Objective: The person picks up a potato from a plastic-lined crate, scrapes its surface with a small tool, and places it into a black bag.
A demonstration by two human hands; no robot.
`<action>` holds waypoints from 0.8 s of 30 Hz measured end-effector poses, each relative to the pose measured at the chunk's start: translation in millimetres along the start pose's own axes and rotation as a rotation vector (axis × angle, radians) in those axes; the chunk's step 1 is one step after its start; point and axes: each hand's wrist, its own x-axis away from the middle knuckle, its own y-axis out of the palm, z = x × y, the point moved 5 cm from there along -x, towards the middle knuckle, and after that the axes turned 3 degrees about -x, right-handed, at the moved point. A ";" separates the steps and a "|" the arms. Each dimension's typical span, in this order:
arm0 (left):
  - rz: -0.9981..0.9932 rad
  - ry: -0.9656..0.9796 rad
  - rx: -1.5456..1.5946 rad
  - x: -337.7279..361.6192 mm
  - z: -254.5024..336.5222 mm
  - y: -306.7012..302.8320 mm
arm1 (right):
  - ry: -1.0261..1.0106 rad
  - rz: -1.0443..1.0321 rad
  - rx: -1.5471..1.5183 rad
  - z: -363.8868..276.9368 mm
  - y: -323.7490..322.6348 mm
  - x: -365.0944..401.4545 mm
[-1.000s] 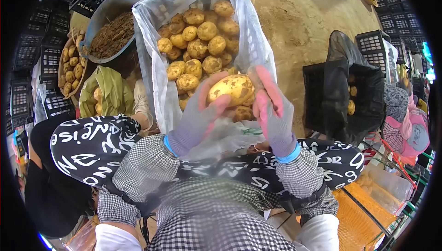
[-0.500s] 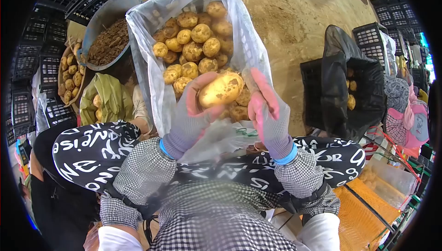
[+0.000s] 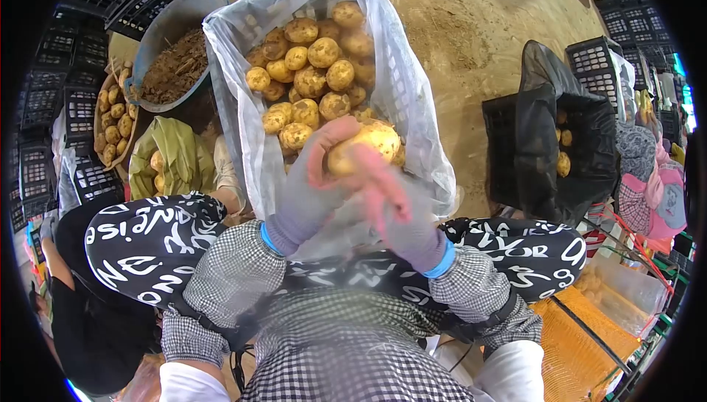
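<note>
My left hand (image 3: 309, 184), in a grey and pink glove, is wrapped round a large yellow potato (image 3: 372, 140) over the near end of a lined crate (image 3: 412, 92). Against the near side of that potato lies my right hand (image 3: 401, 214), in a matching glove. Its fingers are blurred, and whether they grip anything is unclear. Inside the crate's white liner several soil-marked potatoes (image 3: 311, 81) are heaped beyond my hands.
To the left stand a blue tub (image 3: 151, 44) of brown debris, an olive bag (image 3: 173, 155) and a basket of potatoes (image 3: 114, 129). A black-lined crate (image 3: 549, 144) with some potatoes is at right. Another person's arm (image 3: 57, 258) shows at far left.
My right hand has moved left onto the potato, from beside it. The potato has shifted slightly right in my left hand. An arm has appeared at far left.
</note>
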 end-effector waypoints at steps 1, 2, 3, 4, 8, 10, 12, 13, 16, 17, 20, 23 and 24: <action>0.007 0.045 -0.065 0.3 0.8 -2.7 | 0.066 0.069 -0.058 4.8 -7.6 1.3; 0.018 0.092 -0.126 0.9 2.5 -4.8 | 0.129 0.142 -0.120 8.0 -14.9 1.9; 0.030 0.143 -0.188 0.1 5.2 -6.0 | 0.186 0.167 -0.116 6.4 -30.4 -6.3; 0.025 0.209 -0.266 -0.8 10.1 -4.5 | 0.269 0.146 -0.195 14.2 -35.8 -11.2; 0.005 0.345 -0.585 -0.7 33.8 5.5 | 0.589 -0.045 -0.403 22.5 -20.9 -14.1; 0.011 0.258 -0.553 1.3 32.1 7.9 | 0.388 -0.006 -0.370 16.6 -15.0 -21.9; 0.027 0.085 -0.327 3.1 22.8 9.2 | 0.423 0.046 -0.538 5.5 -11.4 -20.7; 0.003 0.053 -0.313 3.1 22.9 9.1 | 0.395 0.003 -0.435 7.4 -12.7 -20.6; -0.041 0.011 -0.350 1.9 24.6 7.1 | 0.251 -0.081 -0.012 6.7 -19.7 -27.0; -0.038 0.034 -0.418 5.5 21.3 7.3 | 0.166 -0.076 0.205 -2.8 -22.0 -29.9; -0.096 0.064 -0.405 8.7 10.9 7.7 | 0.091 -0.015 0.461 -8.7 -23.5 -28.0; -0.141 0.050 -0.391 7.2 12.3 8.7 | 0.094 0.011 0.425 -0.5 -25.2 -22.2; -0.148 0.038 -0.403 6.7 12.3 8.7 | 0.072 0.004 0.451 -1.2 -25.3 -22.6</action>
